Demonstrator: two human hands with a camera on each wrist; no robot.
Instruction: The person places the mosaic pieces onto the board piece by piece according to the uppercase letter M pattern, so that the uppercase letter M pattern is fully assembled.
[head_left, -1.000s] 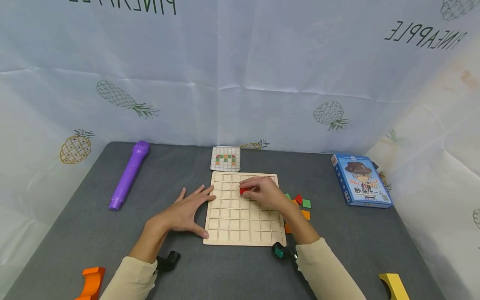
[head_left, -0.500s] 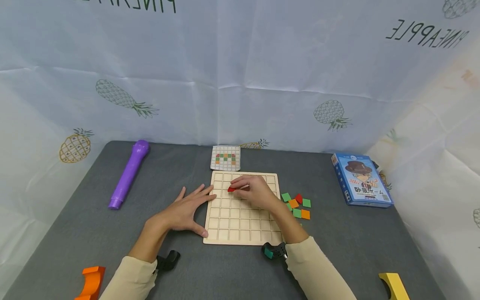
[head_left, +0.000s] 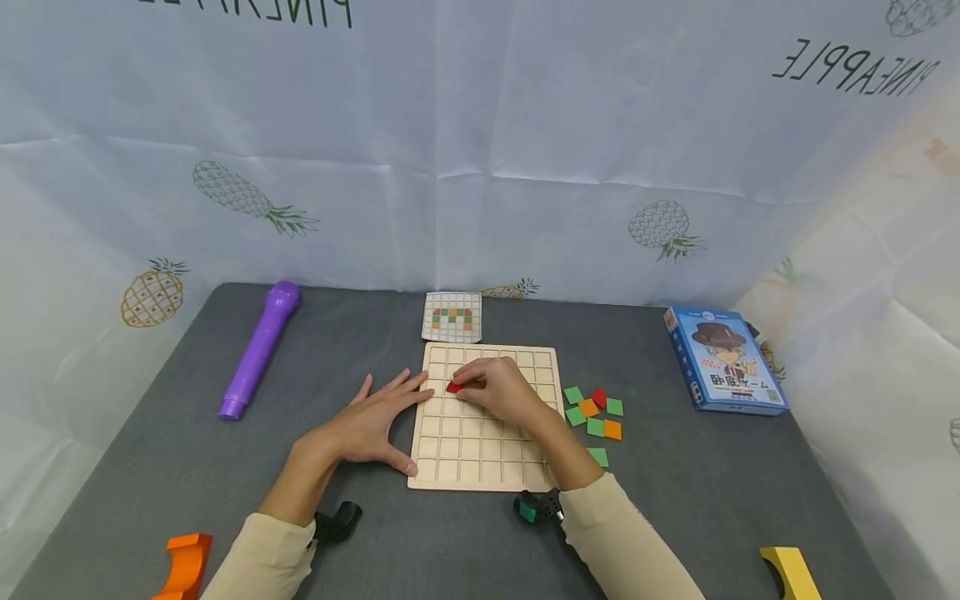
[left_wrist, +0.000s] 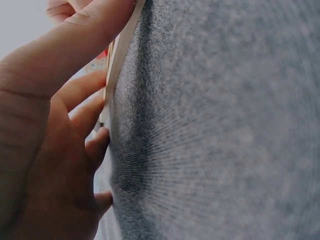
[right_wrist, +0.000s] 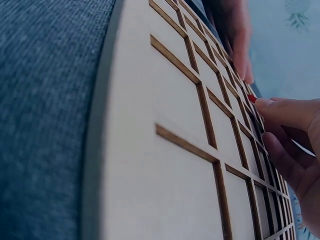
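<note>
A light wooden grid board [head_left: 468, 450] lies on the dark grey table. My right hand [head_left: 498, 390] pinches a small red tile [head_left: 453, 387] between thumb and fingers over the board's upper left squares. In the right wrist view the red tile [right_wrist: 252, 98] shows at the fingertips, close to the board's surface. My left hand [head_left: 372, 423] is spread along the board's left edge, with its thumb and fingertips touching the edge. A small card [head_left: 452, 332] printed with a grid of red, green and orange squares lies just behind the board.
Right of the board lie several loose tiles: green ones [head_left: 595, 427], orange ones [head_left: 612, 430] and a red one [head_left: 598, 397]. A purple microphone-shaped stick [head_left: 258, 350] lies at left, a blue box [head_left: 723, 362] at right. An orange block [head_left: 183, 567] and a yellow block [head_left: 790, 573] lie near the front.
My right hand has carried the red tile leftward across the board and then slightly toward me. More of the loose tiles at right have come into sight. The left hand has stayed in place.
</note>
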